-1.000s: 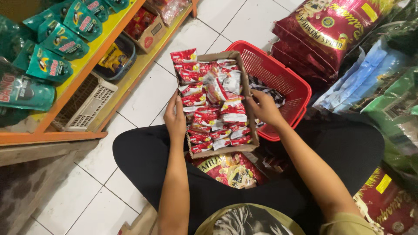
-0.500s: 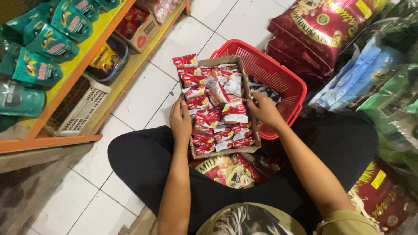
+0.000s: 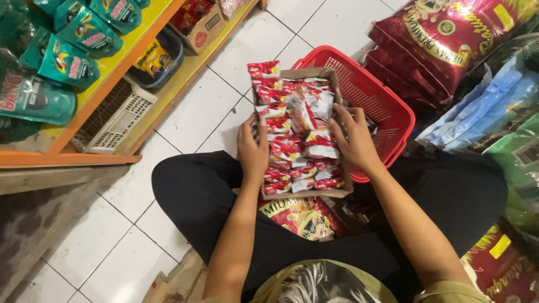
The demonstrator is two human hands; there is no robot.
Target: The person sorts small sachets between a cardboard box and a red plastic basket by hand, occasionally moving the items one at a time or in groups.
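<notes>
A shallow cardboard box (image 3: pixel 336 192) full of several small red and white sachets (image 3: pixel 295 143) rests over my lap. My left hand (image 3: pixel 252 150) grips the box's left side, fingers curled over the edge among the sachets. My right hand (image 3: pixel 352 140) holds the right side, fingers reaching in onto the sachets. I sit cross-legged in black trousers on a white tiled floor. A red printed sack (image 3: pixel 303 216) lies under the box on my lap.
A red plastic basket (image 3: pixel 375 92) stands just behind the box. Large red sacks (image 3: pixel 449 42) and blue and green bags (image 3: pixel 483 120) pile at the right. An orange and yellow shelf (image 3: pixel 84 151) with teal pouches (image 3: pixel 67 62) and a white crate (image 3: pixel 115 120) runs along the left.
Both hands have stayed on the box's sides. The box has shifted slightly in view as my head moved; the right hand's fingers reach further over the sachets.
</notes>
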